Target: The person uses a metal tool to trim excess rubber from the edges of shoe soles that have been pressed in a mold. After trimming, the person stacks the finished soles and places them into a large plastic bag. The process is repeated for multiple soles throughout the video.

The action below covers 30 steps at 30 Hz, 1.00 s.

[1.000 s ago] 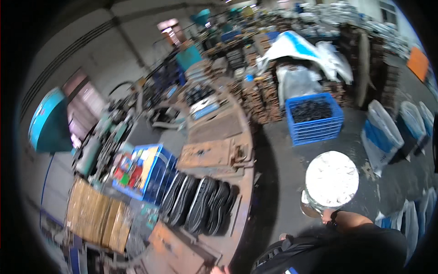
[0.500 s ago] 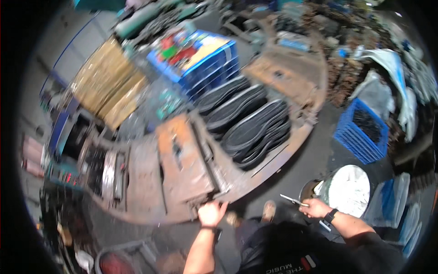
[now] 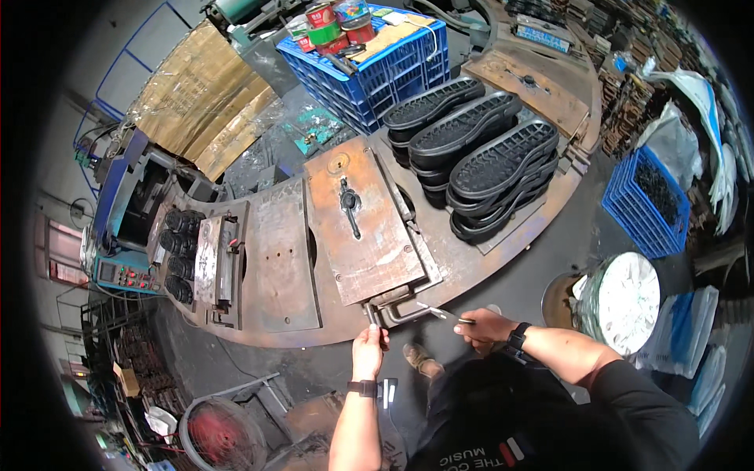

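My left hand (image 3: 369,344) is closed round the end of a metal handle (image 3: 372,315) at the near edge of a rusty orange-brown mould (image 3: 369,255). A bent metal rod (image 3: 408,313) runs from that edge toward my right hand. My right hand (image 3: 487,327) grips a slim hand tool (image 3: 437,312) with a silvery, blade-like front pointing left, just off the table's rim; its exact kind is unclear. Black shoe soles (image 3: 503,169) lie in stacks on the round metal table (image 3: 463,271), right of the mould. Most of the tool's grip is hidden in my fingers.
A blue crate (image 3: 400,74) bearing several cans stands behind the soles. Left along the table are a bare plate (image 3: 276,259) and another mould holding black soles (image 3: 182,235). At right are a white-topped drum (image 3: 628,302) and a blue basket (image 3: 640,212). A caged fan (image 3: 220,432) stands lower left.
My left hand has gone from the table's rim to the mould's handle, thumb now folded in. My right hand with the tool has moved left and up, nearer the mould.
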Motion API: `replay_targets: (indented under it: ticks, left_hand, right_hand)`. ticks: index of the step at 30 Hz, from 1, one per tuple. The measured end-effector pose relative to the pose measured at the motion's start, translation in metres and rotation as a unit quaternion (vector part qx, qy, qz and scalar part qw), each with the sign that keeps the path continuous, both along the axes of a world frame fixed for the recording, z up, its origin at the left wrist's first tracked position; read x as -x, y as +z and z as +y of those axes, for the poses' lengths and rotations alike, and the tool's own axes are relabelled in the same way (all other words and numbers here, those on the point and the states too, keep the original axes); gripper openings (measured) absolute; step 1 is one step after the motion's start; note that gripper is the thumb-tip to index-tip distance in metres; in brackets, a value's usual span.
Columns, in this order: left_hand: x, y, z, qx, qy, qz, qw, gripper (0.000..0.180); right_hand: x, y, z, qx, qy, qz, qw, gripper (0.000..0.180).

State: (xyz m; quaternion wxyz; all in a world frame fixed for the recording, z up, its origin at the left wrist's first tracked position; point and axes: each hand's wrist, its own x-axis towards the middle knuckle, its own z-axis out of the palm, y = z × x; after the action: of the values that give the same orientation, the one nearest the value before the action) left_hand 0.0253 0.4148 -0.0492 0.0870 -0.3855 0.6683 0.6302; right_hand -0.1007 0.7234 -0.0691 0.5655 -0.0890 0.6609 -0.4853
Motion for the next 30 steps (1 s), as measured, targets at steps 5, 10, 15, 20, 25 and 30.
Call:
replay_targets:
  ticks: [5, 10, 15, 20, 25, 30]
  left_hand:
    - [0.006, -0.003, -0.025, -0.059, -0.082, -0.059, 0.993, 0.045]
    - [0.014, 0.012, -0.032, -0.107, -0.119, -0.060, 0.985, 0.043]
    - [0.015, 0.013, -0.036, -0.108, -0.136, -0.041, 0.984, 0.045]
    - [0.018, 0.006, -0.042, -0.074, -0.178, -0.047, 0.980, 0.047]
    - [0.020, 0.000, -0.043, -0.086, -0.187, -0.048, 0.977, 0.045]
    - [0.012, 0.003, -0.042, -0.093, -0.175, -0.068, 0.978, 0.043]
  right_hand:
    - [-0.045, -0.048, -0.036, 0.065, -0.124, -0.041, 0.989, 0.028]
    - [-0.060, -0.061, -0.076, 0.086, -0.209, -0.009, 0.974, 0.028]
    - [-0.070, -0.032, -0.088, 0.108, -0.273, -0.033, 0.955, 0.031]
    - [-0.064, -0.025, -0.095, 0.104, -0.299, -0.051, 0.947, 0.032]
    - [-0.061, -0.032, -0.100, 0.044, -0.294, -0.025, 0.955, 0.034]
    - [-0.062, -0.044, -0.103, 0.007, -0.259, 0.053, 0.964, 0.029]
